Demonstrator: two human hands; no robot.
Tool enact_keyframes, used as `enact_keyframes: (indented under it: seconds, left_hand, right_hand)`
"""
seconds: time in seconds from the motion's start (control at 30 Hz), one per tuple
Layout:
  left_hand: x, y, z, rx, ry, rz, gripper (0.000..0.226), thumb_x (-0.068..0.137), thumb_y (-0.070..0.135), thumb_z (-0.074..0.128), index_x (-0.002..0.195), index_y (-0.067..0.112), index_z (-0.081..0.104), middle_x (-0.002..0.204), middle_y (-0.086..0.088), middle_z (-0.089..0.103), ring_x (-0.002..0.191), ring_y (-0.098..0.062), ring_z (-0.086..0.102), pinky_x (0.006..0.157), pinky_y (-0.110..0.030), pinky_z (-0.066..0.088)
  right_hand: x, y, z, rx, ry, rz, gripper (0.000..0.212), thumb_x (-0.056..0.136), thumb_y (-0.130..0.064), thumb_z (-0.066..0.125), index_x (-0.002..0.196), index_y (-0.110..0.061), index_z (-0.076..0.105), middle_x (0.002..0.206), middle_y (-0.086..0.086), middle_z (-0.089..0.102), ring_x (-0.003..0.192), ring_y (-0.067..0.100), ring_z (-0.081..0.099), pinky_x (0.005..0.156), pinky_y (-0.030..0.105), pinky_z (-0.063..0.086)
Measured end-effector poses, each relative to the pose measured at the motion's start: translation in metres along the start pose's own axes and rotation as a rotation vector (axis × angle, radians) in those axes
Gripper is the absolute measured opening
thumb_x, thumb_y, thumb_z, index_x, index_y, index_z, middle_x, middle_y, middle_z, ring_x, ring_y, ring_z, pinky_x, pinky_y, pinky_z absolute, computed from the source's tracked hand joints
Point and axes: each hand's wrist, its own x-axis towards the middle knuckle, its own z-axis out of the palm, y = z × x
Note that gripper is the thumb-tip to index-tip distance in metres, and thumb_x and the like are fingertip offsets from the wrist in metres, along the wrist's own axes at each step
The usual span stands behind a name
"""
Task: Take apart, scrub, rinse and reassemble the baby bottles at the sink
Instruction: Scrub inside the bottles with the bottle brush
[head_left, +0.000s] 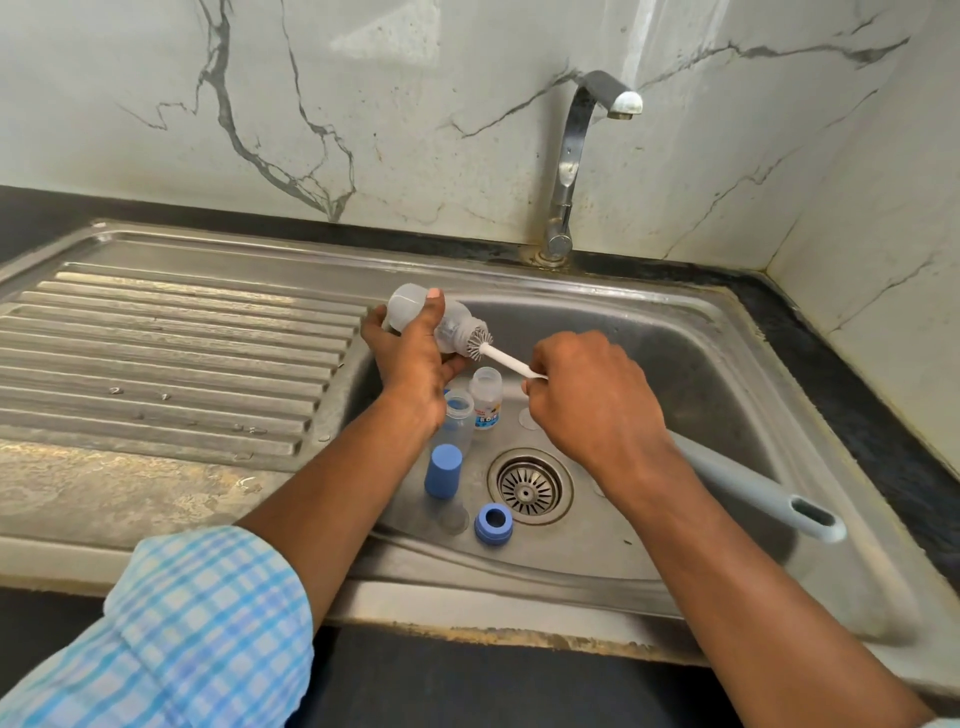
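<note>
My left hand (410, 358) grips a clear baby bottle (415, 306), held on its side over the sink's left wall with the mouth pointing right. My right hand (587, 400) pinches the white handle of a small brush (498, 356), whose grey bristle head sits at the bottle's mouth. Two more clear bottles stand in the basin: one with a printed label (487, 397) and a plain one (460, 421). A blue cap (443, 471) and a blue collar ring (493, 524) rest near the drain (529, 486).
The steel sink (675, 364) has a ribbed drainboard (171, 353) on the left. The tap (576, 156) rises behind the basin, not running. A large grey brush handle (769, 496) lies across the basin's right side. A clear teat (453, 519) lies beside the ring.
</note>
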Motion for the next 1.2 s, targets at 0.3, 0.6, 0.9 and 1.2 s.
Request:
enact_keyframes:
  seconds: [0.3, 0.6, 0.9, 1.2]
  left_hand:
    - [0.0, 0.008, -0.002, -0.131, -0.227, -0.115, 0.042, 0.1, 0.018, 0.053, 0.141, 0.014, 0.043, 0.115, -0.016, 0.059, 0.084, -0.028, 0.067, 0.057, -0.04, 0.059]
    - [-0.018, 0.003, -0.003, -0.191, -0.41, -0.19, 0.057, 0.093, 0.028, 0.056, 0.145, 0.01, 0.042, 0.111, -0.018, 0.065, 0.093, -0.034, 0.067, 0.082, -0.048, 0.058]
    - [-0.027, -0.01, 0.002, -0.054, -0.545, -0.211, 0.089, 0.075, 0.049, 0.073, 0.146, 0.009, 0.038, 0.113, -0.018, 0.06, 0.089, -0.027, 0.068, 0.073, -0.041, 0.059]
    - [0.0, 0.004, 0.0, 0.096, -0.152, -0.009, 0.051, 0.088, 0.038, 0.071, 0.126, 0.017, 0.047, 0.106, -0.01, 0.069, 0.08, -0.023, 0.073, 0.066, -0.036, 0.06]
  right_hand:
    - [-0.004, 0.016, -0.006, -0.058, 0.004, 0.043, 0.02, 0.1, -0.036, 0.052, 0.096, -0.02, 0.065, 0.081, 0.001, 0.054, 0.073, 0.024, 0.05, 0.064, 0.033, 0.036]
    - [-0.002, 0.013, 0.0, 0.069, 0.029, 0.027, 0.026, 0.103, -0.034, 0.046, 0.081, -0.023, 0.053, 0.078, 0.0, 0.053, 0.071, 0.027, 0.053, 0.063, 0.034, 0.036]
    - [0.004, 0.01, 0.008, 0.2, 0.073, 0.097, 0.022, 0.097, -0.027, 0.052, 0.092, -0.015, 0.07, 0.084, 0.007, 0.067, 0.078, 0.03, 0.062, 0.069, 0.042, 0.052]
    - [0.001, 0.008, -0.004, 0.069, 0.116, 0.071, 0.011, 0.093, -0.029, 0.064, 0.101, -0.022, 0.069, 0.094, 0.001, 0.068, 0.085, 0.022, 0.062, 0.068, 0.03, 0.041]
